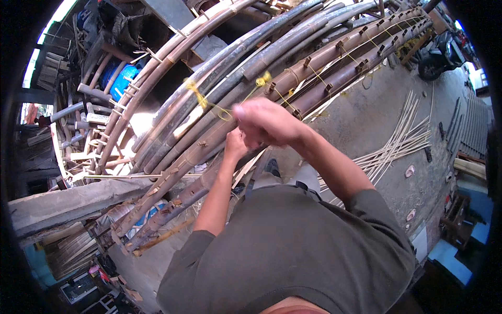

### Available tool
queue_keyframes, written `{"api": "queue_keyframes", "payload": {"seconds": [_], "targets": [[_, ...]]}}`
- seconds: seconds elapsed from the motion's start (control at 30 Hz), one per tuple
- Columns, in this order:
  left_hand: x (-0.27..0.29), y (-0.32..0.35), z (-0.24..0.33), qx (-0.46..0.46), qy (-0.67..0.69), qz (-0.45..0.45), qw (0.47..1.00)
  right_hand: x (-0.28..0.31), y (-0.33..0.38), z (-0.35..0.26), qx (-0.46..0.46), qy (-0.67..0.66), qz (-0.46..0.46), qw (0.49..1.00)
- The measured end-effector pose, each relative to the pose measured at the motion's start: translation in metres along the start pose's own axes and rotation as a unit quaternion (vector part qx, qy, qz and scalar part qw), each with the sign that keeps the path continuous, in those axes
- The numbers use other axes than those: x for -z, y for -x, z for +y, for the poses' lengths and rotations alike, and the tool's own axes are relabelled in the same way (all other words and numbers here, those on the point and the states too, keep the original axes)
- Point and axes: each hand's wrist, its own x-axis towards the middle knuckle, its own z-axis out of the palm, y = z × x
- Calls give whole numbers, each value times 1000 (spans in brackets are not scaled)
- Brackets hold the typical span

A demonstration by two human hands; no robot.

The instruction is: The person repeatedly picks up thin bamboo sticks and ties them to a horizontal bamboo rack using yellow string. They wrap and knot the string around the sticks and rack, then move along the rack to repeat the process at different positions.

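Note:
My left hand (236, 145) is closed beside a brown bamboo pole (196, 150); what its fingers hold is hidden. Just above and right of it, my right hand (265, 121) is smeared by motion, so its fingers cannot be read. Thin yellow cord (224, 111) loops close to the right hand's thumb side. One yellow cord bundle (196, 94) hangs over the grey poles to the left, and a second bundle (263, 79) lies on the poles beyond my hands. Two brown bamboo poles (293, 77) run away to the upper right, with short pegs and yellow cord lashed across them.
Grey bamboo poles (219, 68) curve behind my hands. A pegged bamboo frame (157, 70) arches at the left, near a blue drum (119, 77). Thin bamboo strips (392, 144) lie crossed on the floor at right. A motorbike (439, 58) stands at the far right.

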Motion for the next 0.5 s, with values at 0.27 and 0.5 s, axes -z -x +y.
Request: {"api": "queue_keyframes", "payload": {"seconds": [0.27,0.5], "targets": [[-22,-11,-9,-38,54,35,997,92,-101,130,164,740,279,590],[-16,-4,-17,-30,89,26,995,34,-26,29,58,285,57,955]]}}
